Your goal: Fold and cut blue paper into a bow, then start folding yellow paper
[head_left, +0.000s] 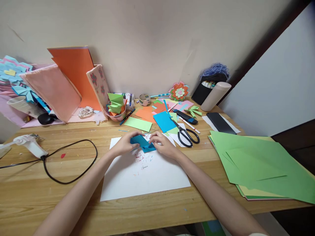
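Note:
Both hands hold a small piece of blue paper (140,141), partly folded, above a white sheet (145,180). My left hand (125,144) is closed on the paper's left side, thumb toward its lower edge. On the other side, my right hand (162,145) pinches the right end, where a fold stands up. The fingers hide both ends of the paper. Red and blue marks or specks show on the white sheet below. Black-handled scissors (188,136) lie to the right of my right hand, beside a flat blue sheet (165,122).
A stack of green paper (261,164) lies at the right, with a black phone (221,123) behind it. A white device (31,146) with a looped black cable (95,157) is at the left. Along the wall stand a pink holder (52,90), a scrap cup (116,114) and a pale bottle (216,96).

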Available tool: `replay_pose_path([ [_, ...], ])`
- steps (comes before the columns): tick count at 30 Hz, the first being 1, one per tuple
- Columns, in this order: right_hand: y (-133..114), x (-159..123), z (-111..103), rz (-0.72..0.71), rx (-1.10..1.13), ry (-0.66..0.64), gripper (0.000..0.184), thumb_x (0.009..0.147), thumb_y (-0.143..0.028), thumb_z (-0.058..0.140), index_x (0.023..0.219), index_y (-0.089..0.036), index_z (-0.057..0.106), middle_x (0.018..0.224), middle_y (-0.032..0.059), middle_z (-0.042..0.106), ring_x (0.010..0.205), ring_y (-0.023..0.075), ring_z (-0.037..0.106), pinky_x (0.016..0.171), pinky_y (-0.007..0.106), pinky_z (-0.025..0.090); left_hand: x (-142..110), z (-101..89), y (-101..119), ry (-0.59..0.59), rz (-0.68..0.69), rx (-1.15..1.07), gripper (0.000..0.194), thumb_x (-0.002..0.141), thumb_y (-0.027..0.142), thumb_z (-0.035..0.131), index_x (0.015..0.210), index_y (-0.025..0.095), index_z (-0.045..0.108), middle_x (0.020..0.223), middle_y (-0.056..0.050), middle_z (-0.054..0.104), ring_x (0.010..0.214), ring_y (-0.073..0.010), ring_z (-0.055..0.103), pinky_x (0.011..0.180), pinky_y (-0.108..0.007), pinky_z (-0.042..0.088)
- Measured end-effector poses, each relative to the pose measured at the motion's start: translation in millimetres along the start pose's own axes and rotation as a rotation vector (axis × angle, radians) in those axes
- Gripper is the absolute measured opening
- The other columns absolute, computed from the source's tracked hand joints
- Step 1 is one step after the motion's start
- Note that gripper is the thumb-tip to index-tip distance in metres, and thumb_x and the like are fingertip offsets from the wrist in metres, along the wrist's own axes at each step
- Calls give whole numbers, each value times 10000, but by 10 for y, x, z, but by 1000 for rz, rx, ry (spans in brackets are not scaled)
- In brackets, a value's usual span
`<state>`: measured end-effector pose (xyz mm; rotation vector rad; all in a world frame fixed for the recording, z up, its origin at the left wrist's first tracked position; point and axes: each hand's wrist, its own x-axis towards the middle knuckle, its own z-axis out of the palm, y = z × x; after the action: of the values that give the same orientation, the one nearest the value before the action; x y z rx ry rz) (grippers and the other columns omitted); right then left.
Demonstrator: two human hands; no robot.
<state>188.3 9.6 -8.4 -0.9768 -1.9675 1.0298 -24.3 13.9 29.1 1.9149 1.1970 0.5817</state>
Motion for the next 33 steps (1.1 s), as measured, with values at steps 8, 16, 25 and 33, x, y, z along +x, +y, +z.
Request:
replay_pose_path([
  [8,-43,46,75,208,187,6,217,699,-337,671,806,-174,575,789,17,605,690,136,557,637,272,456,58,-111,113,-150,148,-4,286,563,44,406,628,190,642,811,-23,647,858,-197,564,842,-320,419],
  [16,-76,33,113,489,610,-63,369,559,-323,784,763,-167,518,682,-25,588,611,126,591,601,271,473,191,-139,258,-112,238,78,279,564,-2,401,614,192,595,980,-37,586,1021,-210,496,949,-343,353],
  [25,-98,-35,223,569,818,58,379,510,-280,803,839,-163,656,862,40,685,872,217,625,796,370,507,160,153,246,268,-27,-92,235,851,298,399,1002,177,532,1112,-86,561,934,-172,572,815,-295,452],
  [33,-139,-27,287,481,773,236,422,530,-351,785,893,-169,670,944,69,697,928,268,630,806,410,509,-166,243,54,14,-345,-434,411,727,556,535,587,170,523,505,15,555,498,-153,563,537,-275,455],
])
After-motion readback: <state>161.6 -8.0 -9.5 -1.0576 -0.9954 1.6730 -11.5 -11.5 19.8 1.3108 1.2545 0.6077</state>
